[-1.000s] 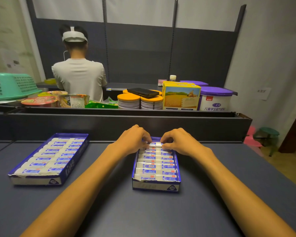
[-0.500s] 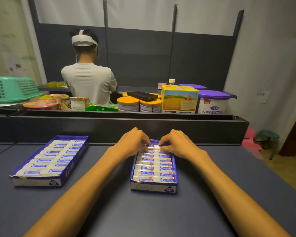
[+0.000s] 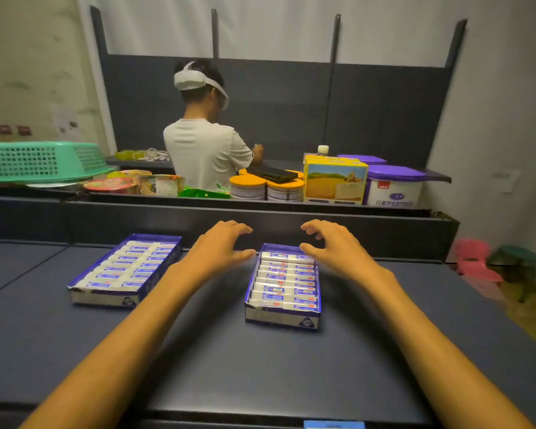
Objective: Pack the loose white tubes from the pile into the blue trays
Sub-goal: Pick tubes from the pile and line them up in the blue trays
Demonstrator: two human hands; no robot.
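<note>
Two blue trays stand on the dark table. The nearer blue tray (image 3: 280, 317) in the middle holds several white tubes (image 3: 287, 275) in a row. The left blue tray (image 3: 112, 297) is also filled with white tubes (image 3: 127, 267). My left hand (image 3: 220, 247) hovers at the far left corner of the middle tray, fingers spread and loosely bent, holding nothing. My right hand (image 3: 328, 246) hovers at the tray's far right corner in the same way, empty. No loose pile of tubes is in view.
A raised dark ledge (image 3: 260, 218) runs behind the trays. Beyond it stand orange-lidded tins (image 3: 265, 187), a yellow box (image 3: 334, 181), a purple-lidded tub (image 3: 395, 187) and a green basket (image 3: 37, 161). A person in a white shirt (image 3: 205, 150) faces away at the back.
Both hands have lifted off the far end of the middle tray and spread apart, fingers opened. The view has shifted, so the trays sit further right.
</note>
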